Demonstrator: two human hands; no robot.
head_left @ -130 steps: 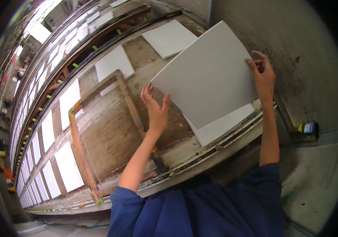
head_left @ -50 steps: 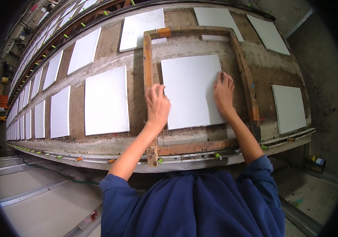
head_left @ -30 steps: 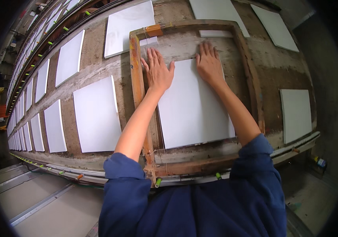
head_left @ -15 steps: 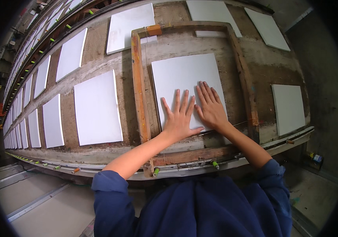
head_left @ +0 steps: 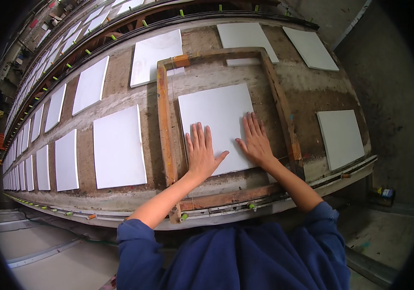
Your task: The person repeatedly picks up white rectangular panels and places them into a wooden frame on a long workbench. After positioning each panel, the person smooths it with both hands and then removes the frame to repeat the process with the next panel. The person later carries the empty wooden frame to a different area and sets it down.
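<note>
A white square tile (head_left: 216, 115) lies flat inside a worn wooden frame (head_left: 164, 125) on a long mortar-covered bed. My left hand (head_left: 201, 153) rests flat on the tile's near left part, fingers spread. Flat on the near right part lies my right hand (head_left: 255, 140), fingers together and pointing away from me. Neither hand grips anything. The frame's near rail (head_left: 231, 196) runs just below my wrists.
More white tiles lie on the bed: one to the left of the frame (head_left: 118, 148), one to the right (head_left: 340, 137), others behind (head_left: 155, 56) and in long rows running far left. A metal rail with green pegs (head_left: 250, 207) edges the bed. A small container (head_left: 386, 193) sits on the floor at right.
I carried the tile over and laid it inside the frame. Both hands then slid from its far edge back to its near part, pressing flat.
</note>
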